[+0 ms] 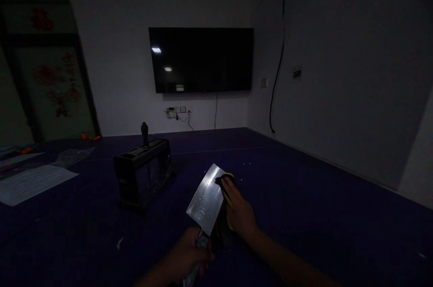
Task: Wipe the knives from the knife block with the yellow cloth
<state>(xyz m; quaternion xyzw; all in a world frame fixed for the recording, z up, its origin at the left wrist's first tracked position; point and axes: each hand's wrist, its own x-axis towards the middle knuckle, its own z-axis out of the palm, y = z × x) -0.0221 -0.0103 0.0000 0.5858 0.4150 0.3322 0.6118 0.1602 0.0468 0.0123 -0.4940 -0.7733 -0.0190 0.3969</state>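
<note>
A broad-bladed cleaver (207, 199) is tilted up over the dark surface, its shiny blade pointing away from me. My left hand (191, 251) is closed around its handle. Against the blade's right edge sits a yellow-and-black object (229, 201), whose kind is hard to make out in the dim light. My right hand (239, 210) is closed over it, fingers bent near the upper right of the blade. A black knife block (144, 172) with see-through sides stands to the left, and one black handle (145, 132) sticks out of its top.
The dark blue-purple surface (270, 178) runs to the walls, with small white scraps on it. Printed paper (35, 183) and clear plastic (72, 156) lie at left. A television (203, 60) hangs on the far wall above sockets (179, 110). A black cable (280, 61) dangles at right.
</note>
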